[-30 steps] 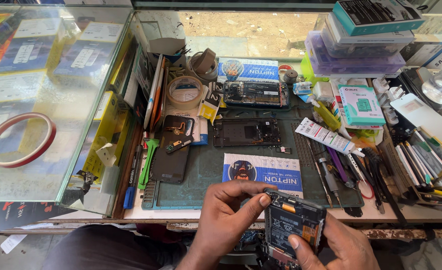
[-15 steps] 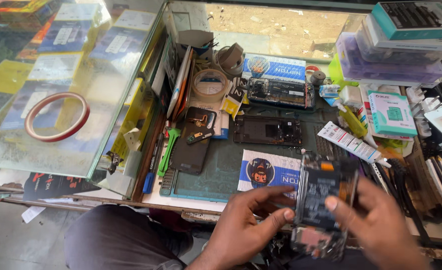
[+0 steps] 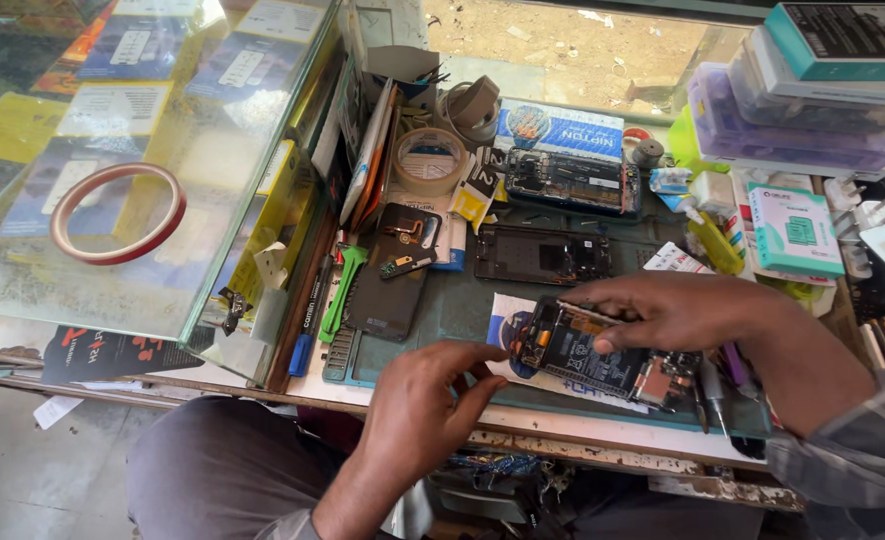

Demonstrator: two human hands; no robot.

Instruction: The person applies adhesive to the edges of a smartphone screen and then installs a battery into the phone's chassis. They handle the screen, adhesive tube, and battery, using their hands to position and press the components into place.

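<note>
The right hand (image 3: 673, 310) reaches in from the right and grips an opened phone (image 3: 588, 350) with its back cover off, thumb underneath and fingers curled over its far edge, holding it tilted just above the near part of the green work mat (image 3: 463, 300). The left hand (image 3: 428, 400) sits just left of it at the near edge of the bench, fingers loosely bent and holding nothing, its fingertips close to the phone's left end; whether they touch it cannot be told. Under the phone lies one blue-and-white printed card (image 3: 508, 320). Farther back on the mat are two more stripped phones: a dark empty frame (image 3: 543, 255) in the middle and, beyond it, one with its circuit boards exposed (image 3: 573, 182). To the left lie one dark back panel (image 3: 395, 270) and one green plastic tool (image 3: 343, 285). Two rolls of tape show: a beige one (image 3: 428, 160) at the far left of the mat and a red one (image 3: 118, 212) on the glass counter (image 3: 163, 120) at far left. At the far right stands one stack of plastic boxes (image 3: 803, 100), with one small teal box (image 3: 795, 230) nearer.
</note>
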